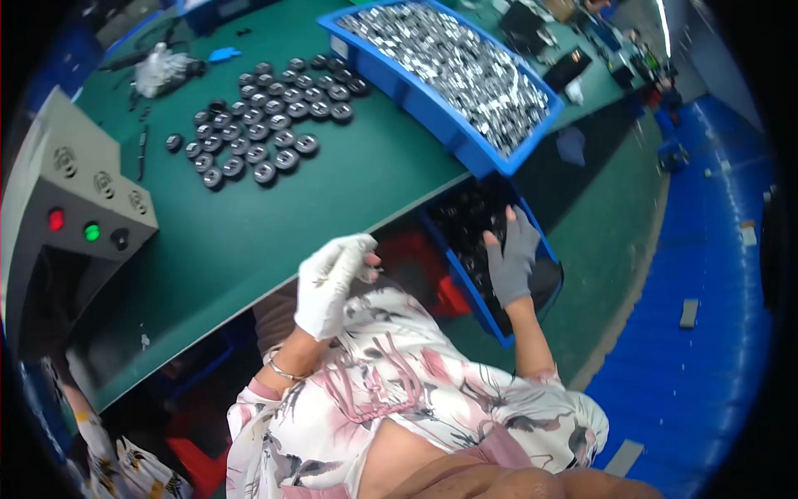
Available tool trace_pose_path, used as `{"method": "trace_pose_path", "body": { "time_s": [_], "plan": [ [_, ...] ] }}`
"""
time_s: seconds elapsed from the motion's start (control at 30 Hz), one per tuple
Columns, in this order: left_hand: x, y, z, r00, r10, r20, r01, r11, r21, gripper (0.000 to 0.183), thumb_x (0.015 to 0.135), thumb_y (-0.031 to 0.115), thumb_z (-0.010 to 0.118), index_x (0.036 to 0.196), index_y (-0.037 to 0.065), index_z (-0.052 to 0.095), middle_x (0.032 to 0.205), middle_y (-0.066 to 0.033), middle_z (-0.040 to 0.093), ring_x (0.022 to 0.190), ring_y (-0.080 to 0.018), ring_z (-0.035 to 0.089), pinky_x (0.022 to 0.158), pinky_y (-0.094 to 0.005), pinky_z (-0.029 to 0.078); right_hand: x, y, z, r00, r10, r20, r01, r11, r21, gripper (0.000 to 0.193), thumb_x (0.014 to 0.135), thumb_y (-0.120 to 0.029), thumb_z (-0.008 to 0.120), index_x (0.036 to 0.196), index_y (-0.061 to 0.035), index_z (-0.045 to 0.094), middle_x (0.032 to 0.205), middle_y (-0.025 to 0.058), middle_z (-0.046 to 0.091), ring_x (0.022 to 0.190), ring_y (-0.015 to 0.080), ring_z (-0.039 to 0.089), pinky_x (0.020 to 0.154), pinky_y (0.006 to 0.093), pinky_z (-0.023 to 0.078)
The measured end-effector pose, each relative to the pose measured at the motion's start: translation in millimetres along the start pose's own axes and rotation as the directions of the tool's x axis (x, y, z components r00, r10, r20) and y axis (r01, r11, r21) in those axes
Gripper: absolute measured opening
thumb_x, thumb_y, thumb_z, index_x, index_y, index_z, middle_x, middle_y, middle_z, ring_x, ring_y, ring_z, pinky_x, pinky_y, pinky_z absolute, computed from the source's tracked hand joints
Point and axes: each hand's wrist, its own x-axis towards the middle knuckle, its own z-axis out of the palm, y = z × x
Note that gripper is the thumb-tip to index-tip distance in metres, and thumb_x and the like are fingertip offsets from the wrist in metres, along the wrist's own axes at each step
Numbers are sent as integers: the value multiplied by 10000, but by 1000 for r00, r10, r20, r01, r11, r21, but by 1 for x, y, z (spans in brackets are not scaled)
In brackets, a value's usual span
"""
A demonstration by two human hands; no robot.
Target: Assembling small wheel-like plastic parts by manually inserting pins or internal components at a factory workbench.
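Bare green stretch of counter (332, 187) between the left hand (327, 283) and the dark round parts (258, 131): low, open passage, widest at centre. The left hand is by the counter's front edge. Leftward way shut by a beige control box (96, 154); a slim dark tool (142, 154) lies beyond its corner. Straight ahead, the cluster of round parts blocks a flat sweep; only narrow gaps between pieces. Ahead and right, the tall wall of a large blue tray (399, 90) bars the way, its near corner jutting past the counter edge. Right hand (513, 258) at the lower blue bin (480, 306): bin walls either side, tray corner just ahead. Between the hands: a gap, counter edge and bin wall bounding it.
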Motion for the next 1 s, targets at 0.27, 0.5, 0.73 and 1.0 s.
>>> {"method": "trace_pose_path", "body": {
  "time_s": [0.27,0.5,0.73,1.0],
  "plan": [
    [-6,11,-20,992,105,-70,-105,994,-5,278,1042,188,588,1166,-46,671,947,-105,712,792,-148,655,749,-284,541,150,-157,35,851,-503,-151,511,727,459,288,907,14,597,1192,-4,638,1174,167,670,1035,352,663,887,392,533],
    [-6,16,-33,967,194,-165,-182,979,87,251,1050,154,566,1145,-57,665,919,-99,702,757,-150,653,717,-268,531,323,-236,194,790,-413,454,520,843,-139,288,890,-55,548,1095,-28,749,1138,213,723,1101,353,689,950,466,533],
    [2,20,-43,967,199,-159,-195,980,41,263,1053,175,570,1153,-51,662,920,-99,699,750,-151,649,724,-281,538,348,-240,198,753,-340,563,467,880,-93,284,893,-123,591,1117,-33,742,1123,205,733,1085,359,701,891,439,569],
    [8,31,-50,747,615,-252,-444,744,499,387,928,9,688,1304,-16,600,1170,-115,636,901,-163,656,798,-301,547,203,-215,83,785,-510,352,-87,472,877,294,919,-229,677,1058,25,631,877,58,649,769,129,637,694,305,510]
  ]
}}
